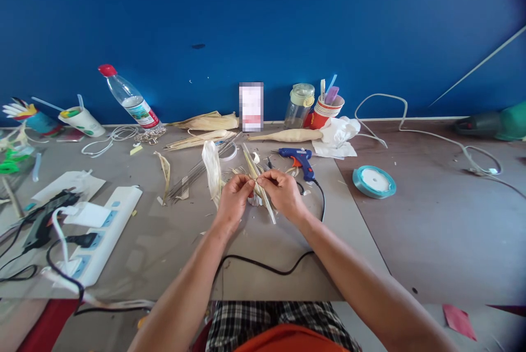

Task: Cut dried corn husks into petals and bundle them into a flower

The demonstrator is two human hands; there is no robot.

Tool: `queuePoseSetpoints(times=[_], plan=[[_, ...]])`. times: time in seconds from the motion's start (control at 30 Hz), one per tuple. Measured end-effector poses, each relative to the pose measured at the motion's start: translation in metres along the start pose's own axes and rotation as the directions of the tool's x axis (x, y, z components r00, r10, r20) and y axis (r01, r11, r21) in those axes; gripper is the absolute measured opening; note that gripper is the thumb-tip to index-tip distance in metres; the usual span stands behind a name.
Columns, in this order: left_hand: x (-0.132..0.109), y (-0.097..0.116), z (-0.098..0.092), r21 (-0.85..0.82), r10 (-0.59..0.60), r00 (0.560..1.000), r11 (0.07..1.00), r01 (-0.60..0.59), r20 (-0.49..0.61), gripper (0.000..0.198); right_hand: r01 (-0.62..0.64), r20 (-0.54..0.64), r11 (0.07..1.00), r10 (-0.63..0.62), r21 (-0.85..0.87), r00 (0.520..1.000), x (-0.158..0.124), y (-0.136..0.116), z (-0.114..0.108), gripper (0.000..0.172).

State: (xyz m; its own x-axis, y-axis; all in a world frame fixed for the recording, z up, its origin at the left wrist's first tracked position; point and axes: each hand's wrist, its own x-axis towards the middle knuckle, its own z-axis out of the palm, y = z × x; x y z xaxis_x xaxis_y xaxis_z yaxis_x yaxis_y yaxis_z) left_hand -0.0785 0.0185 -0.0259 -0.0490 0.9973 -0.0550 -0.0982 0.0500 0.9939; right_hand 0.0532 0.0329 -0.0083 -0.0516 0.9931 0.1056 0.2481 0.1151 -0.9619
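Observation:
My left hand and my right hand meet over the middle of the table, thumbs and index fingers pinched together. Between the fingertips is a thin pale strip, too small to make out fully. Beneath it, a long narrow pale piece, like dried husk, slants past the fingers. A curled dried husk stands just left of my left hand. Beyond my right hand lies a blue hot glue gun with an orange trigger. Thin wires lie in a bundle to the left.
A power strip with plugs and another glue gun are at left. A bottle, phone, jar and paper cup line the blue wall. Ribbon lies right. A black cord crosses in front.

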Motion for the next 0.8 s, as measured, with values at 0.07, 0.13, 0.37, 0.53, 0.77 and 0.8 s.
queuePoseSetpoints(times=[0.07, 0.13, 0.37, 0.53, 0.77, 0.8], plan=[[0.0, 0.0007, 0.0006, -0.02, -0.009, 1.0, 1.0, 0.009, -0.003, 0.016, -0.021, 0.009, 0.998, 0.021, 0.056, 1.0, 0.0011, -0.0004, -0.001, 0.015], [0.0, 0.0011, 0.0011, -0.06, -0.025, 1.0, 0.998, 0.025, -0.008, 0.014, -0.047, 0.031, 0.991, 0.044, 0.123, 0.999, 0.0018, -0.0008, -0.0017, 0.016], [-0.0014, 0.0063, 0.0022, -0.208, -0.08, 0.997, 0.975, 0.079, 0.007, 0.012, -0.108, 0.001, 0.962, 0.112, 0.25, 0.994, 0.0024, -0.0021, -0.0032, 0.017], [-0.0016, 0.0096, 0.0021, -0.225, -0.114, 0.993, 0.967, 0.116, 0.024, 0.015, -0.079, -0.078, 0.965, 0.102, 0.249, 0.992, 0.0045, -0.0008, -0.0049, 0.018], [0.0011, 0.0033, 0.0011, -0.178, -0.086, 0.996, 0.981, 0.084, -0.007, 0.017, -0.008, -0.217, 0.998, -0.004, -0.057, 0.976, 0.0062, 0.0024, -0.0068, 0.022], [0.0014, 0.0026, 0.0011, -0.175, -0.083, 0.997, 0.981, 0.08, -0.009, 0.017, -0.006, -0.226, 0.995, -0.016, -0.097, 0.974, 0.0064, 0.003, -0.007, 0.025]])
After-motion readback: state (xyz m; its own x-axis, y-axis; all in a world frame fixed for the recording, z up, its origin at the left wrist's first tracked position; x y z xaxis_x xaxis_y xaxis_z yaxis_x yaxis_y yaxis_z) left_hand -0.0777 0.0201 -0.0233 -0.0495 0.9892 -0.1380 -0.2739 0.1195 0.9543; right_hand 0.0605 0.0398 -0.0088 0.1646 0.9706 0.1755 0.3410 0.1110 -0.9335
